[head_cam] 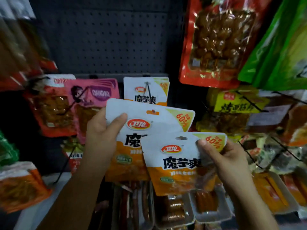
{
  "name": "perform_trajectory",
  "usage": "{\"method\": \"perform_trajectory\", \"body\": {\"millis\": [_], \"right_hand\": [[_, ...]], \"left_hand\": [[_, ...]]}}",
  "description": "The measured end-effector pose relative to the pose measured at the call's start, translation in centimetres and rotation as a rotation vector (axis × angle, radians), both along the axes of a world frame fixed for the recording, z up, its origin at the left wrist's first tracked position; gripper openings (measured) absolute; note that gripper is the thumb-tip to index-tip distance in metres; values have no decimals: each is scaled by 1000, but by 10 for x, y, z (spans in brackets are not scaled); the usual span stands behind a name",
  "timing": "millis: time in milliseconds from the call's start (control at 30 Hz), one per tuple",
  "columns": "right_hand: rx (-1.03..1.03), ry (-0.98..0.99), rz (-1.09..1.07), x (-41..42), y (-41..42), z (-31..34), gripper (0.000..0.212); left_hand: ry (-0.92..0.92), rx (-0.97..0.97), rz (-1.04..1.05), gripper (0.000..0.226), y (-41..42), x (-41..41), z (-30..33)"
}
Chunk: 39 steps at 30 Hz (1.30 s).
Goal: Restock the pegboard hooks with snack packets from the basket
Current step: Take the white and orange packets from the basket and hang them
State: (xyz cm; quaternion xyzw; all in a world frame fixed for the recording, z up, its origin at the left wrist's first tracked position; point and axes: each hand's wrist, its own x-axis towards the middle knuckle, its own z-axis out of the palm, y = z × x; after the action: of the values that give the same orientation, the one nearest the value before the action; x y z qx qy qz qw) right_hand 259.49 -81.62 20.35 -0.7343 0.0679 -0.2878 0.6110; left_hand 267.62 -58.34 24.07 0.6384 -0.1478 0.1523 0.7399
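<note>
My left hand [101, 135] grips the upper left corner of a white-and-orange snack packet [149, 117], held up in front of the pegboard [108, 40]. My right hand [222, 156] grips the upper right corner of a second, identical packet [172, 163], which overlaps the first one low and to the right. Behind them, a matching packet [146, 88] hangs on a black hook [148, 90] in the middle of the board. Both held packets show a hang hole at the top. The basket is not in view.
Pink and red packets [93, 95] hang to the left, a large red packet [214, 40] and a green one [279, 47] at upper right, yellow packets [235, 103] on hooks at right. Trays of sausage snacks [174, 209] lie below the hands.
</note>
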Motion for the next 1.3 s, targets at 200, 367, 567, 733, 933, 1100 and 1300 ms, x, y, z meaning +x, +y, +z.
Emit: {"method": "perform_trajectory", "body": {"millis": [200,367,567,733,933,1100,1300], "right_hand": [[39,18,34,28,22,3,16],[124,61,9,33,22,-6,28],[116,60,24,35,22,-7,23],[148,78,37,35,17,-8,25],[151,37,104,42,17,-1,13],[186,24,147,44,19,0,13],[188,59,100,53,17,-6,10]], "left_hand": [[109,-52,-129,25,7,29,0],[146,-65,-196,27,3,35,-15],[196,-108,-222,29,-4,34,-25],[205,-132,-234,27,-15,32,-25],[184,-120,-136,21,-19,32,-26],[188,-120,-100,19,-18,33,-29],[184,-70,-91,20,-18,42,-36]]}}
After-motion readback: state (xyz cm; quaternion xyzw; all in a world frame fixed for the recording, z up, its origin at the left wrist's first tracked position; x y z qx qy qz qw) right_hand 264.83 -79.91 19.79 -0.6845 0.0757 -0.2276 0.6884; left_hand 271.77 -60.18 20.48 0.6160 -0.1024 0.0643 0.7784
